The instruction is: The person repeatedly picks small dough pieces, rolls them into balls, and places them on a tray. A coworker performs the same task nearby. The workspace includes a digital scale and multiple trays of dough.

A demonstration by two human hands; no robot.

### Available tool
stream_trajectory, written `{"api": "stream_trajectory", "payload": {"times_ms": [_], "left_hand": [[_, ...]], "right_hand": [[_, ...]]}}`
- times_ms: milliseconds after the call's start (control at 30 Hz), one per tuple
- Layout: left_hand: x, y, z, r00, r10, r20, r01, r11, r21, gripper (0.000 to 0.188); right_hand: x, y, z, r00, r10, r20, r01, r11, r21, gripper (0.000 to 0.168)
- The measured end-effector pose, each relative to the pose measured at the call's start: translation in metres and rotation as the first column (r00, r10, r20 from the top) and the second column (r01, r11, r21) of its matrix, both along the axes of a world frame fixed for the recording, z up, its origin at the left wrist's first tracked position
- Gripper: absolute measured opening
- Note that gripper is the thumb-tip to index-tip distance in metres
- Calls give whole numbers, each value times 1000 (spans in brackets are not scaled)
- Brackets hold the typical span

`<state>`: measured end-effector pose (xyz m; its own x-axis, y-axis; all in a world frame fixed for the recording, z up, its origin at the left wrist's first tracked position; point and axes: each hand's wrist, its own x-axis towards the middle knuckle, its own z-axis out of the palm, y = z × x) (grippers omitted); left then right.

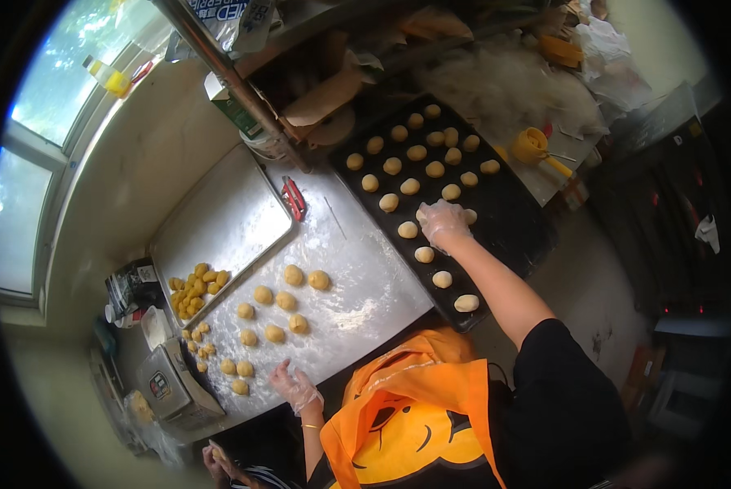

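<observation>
My right hand (445, 225), in a clear plastic glove, reaches over a black baking tray (506, 226) holding rows of pale dough balls (407, 230). Its fingers curl downward among the balls and touch or partly cover one. The fingertips are hidden, so a grip cannot be made out. My left hand (296, 388), also gloved, is by the near edge of the floured metal table (359, 263), fingers apart and holding nothing. Beyond it lie several yellower dough balls (273, 334), with small dough pieces (201, 349) farther left.
A metal sheet pan (231, 202) holds a heap of yellow pieces (197, 290). A red utility knife (293, 198) lies beside it. A metal post (237, 79) rises behind. Another person's hands (220, 461) show at bottom left. A metal box (166, 382) stands at the left; a yellow cup (529, 145) is beyond the tray.
</observation>
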<state>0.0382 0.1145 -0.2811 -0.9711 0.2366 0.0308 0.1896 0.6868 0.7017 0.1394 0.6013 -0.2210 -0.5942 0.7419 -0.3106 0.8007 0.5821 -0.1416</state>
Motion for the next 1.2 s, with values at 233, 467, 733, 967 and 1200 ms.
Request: {"api": "stream_trajectory", "payload": {"times_ms": [233,467,733,967,1200], "left_hand": [[10,26,14,999,-15,34,17,999,-46,27],[8,6,-3,992,82,99,-72,992,-101,25],[9,-7,-30,977,181,116,-168,979,-113,27],[-17,32,-26,984,-172,-39,167,981,-99,30],[-85,180,-14,838,-522,-157,494,849,-186,43]], "right_hand": [[-23,30,-15,990,-135,-48,124,977,-173,39],[-31,27,-28,957,-269,-104,250,953,-169,38],[-20,28,-72,971,-59,-231,62,998,4,28],[-25,26,-43,980,-142,-140,138,990,-38,32],[5,-31,27,947,5,-321,13,998,54,30]]}}
